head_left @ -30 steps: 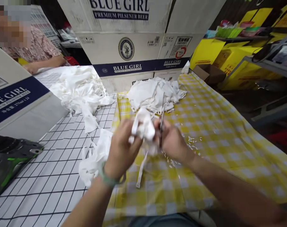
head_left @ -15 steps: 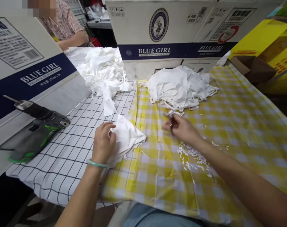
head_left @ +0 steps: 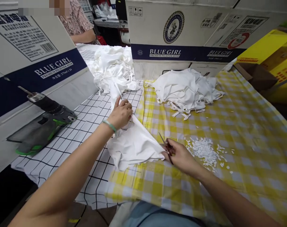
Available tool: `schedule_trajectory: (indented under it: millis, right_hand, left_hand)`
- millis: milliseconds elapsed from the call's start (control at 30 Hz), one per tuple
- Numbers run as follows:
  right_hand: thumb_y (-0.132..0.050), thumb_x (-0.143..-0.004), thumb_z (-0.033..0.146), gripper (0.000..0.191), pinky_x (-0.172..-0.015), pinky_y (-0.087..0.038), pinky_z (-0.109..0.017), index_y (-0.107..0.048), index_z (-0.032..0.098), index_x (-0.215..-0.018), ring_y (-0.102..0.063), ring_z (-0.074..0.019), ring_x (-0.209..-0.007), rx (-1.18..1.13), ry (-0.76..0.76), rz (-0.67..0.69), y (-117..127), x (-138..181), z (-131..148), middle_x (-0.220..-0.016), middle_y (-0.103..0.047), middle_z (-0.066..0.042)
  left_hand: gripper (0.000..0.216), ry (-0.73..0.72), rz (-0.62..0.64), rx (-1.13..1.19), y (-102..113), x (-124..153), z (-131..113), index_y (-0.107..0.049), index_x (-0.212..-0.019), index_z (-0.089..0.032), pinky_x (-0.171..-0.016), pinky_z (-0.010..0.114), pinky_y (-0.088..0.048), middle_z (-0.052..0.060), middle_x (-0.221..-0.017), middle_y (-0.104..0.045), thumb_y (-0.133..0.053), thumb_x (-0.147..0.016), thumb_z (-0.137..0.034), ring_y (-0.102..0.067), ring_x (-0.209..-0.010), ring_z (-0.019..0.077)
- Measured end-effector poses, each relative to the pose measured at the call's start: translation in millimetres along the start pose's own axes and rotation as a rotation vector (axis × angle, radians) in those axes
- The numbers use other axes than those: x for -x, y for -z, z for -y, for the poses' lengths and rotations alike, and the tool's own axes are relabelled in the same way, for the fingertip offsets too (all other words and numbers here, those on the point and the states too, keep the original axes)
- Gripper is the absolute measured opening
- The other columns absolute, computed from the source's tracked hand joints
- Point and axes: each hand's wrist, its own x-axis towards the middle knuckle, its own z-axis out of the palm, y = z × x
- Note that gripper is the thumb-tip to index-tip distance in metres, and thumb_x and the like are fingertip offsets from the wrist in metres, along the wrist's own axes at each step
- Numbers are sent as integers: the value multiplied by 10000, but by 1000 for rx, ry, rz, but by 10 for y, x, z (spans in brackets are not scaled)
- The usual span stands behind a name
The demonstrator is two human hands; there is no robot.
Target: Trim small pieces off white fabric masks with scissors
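Note:
A white fabric piece [head_left: 136,143], roughly triangular, lies on the table in front of me, stretched between both hands. My left hand [head_left: 121,113], with a pale green bangle at its wrist, is closed on the upper end of the piece. Dark-handled scissors [head_left: 167,147] sit in my right hand [head_left: 180,154], their blades pointing up and left. The fingers of this hand also touch the right corner of the fabric piece. Further off, a heap of white fabric pieces [head_left: 186,88] with thin straps lies on the yellow checked cloth [head_left: 247,157].
White fabric clippings [head_left: 203,151] lie right of my right hand. Another white heap [head_left: 112,66] is at the back left. A power drill [head_left: 49,110] rests by the left carton [head_left: 70,78]. A second carton [head_left: 167,31] stands behind; a person [head_left: 80,22] sits beyond.
My left hand has moved up and away to the fabric's upper end. My right hand with the scissors has come down to the fabric's right corner. The piece is now spread wider.

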Motion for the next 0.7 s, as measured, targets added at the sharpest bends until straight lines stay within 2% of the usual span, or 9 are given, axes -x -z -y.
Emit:
schedule_trajectory:
  millis: [33,100,167,233,333,433,533,600,700]
  right_hand:
    - [-664,-772,274,199,-658,-457,-269,-473,218,-787,-571,-151,-714,8,-15,-38,32,57,1,-781,-595,11]
    - [-720,-767,319,263,-772,-484,-313,-480,224,-815,-616,-187,-863,-30,50,-193,36,85,90,-906,-640,-22]
    - [-780,-728,339,354,-881,-484,-338,-468,237,-859,-602,-210,-1052,-161,207,-335,-30,8,271,-1117,-629,-50]
    - [-807,-702,332,395,-924,-481,-332,-476,243,-899,-575,-211,-1137,-299,340,-320,-123,-120,478,-1222,-594,-53]
    - [-755,-746,351,296,-796,-505,-287,-526,224,-885,-621,-177,-918,-416,320,-180,-205,-234,691,-971,-632,-18]
    - [-708,-771,321,203,-642,-454,-243,-549,200,-810,-549,-128,-690,-365,223,-143,-187,-128,707,-757,-558,20]
    - [-684,-760,256,165,-595,-415,-228,-532,192,-759,-510,-113,-648,-302,162,-66,-212,119,581,-737,-533,21]
    - [-646,-759,214,129,-604,-414,-226,-520,193,-749,-514,-117,-658,-232,126,-17,-313,264,457,-736,-535,17]
    - [-587,-698,110,117,-624,-407,-220,-516,192,-741,-521,-123,-686,-54,144,69,-534,349,246,-750,-537,10]
  left_hand:
    - [225,-40,-34,-18,103,37,-121,-682,-757,-186,-1172,625,-184,98,-1031,-688,-496,-817,-75,-487,-1215,331]
    - [247,-141,-130,-62,314,128,-418,-661,-781,-163,-1086,571,-358,99,-930,-679,-443,-845,-66,-563,-1062,294]
    - [238,-195,-207,-82,502,207,-721,-632,-770,-143,-778,415,-527,85,-777,-630,-421,-853,-71,-576,-761,231]
    - [218,-215,-259,-102,640,254,-954,-611,-742,-143,-550,332,-456,65,-702,-580,-432,-845,-75,-502,-596,193]
    - [222,-173,-238,-40,707,291,-1073,-587,-691,-165,-563,337,-435,63,-690,-573,-455,-853,-89,-504,-598,195]
    - [193,125,-147,446,587,343,-923,-579,-651,-188,-857,449,-482,64,-734,-613,-578,-842,-158,-599,-804,247]
    - [101,405,-205,837,343,372,-632,-649,-770,-204,-1136,503,-313,76,-1018,-671,-648,-779,-103,-529,-1209,288]
    - [180,521,-288,915,192,303,-415,-668,-946,-203,-1143,508,-323,89,-1207,-624,-600,-821,-93,-455,-1318,287]
    - [224,687,-354,1097,113,3,-93,-621,-1132,-155,-976,492,-497,120,-1211,-613,-557,-927,-216,-587,-1156,271]
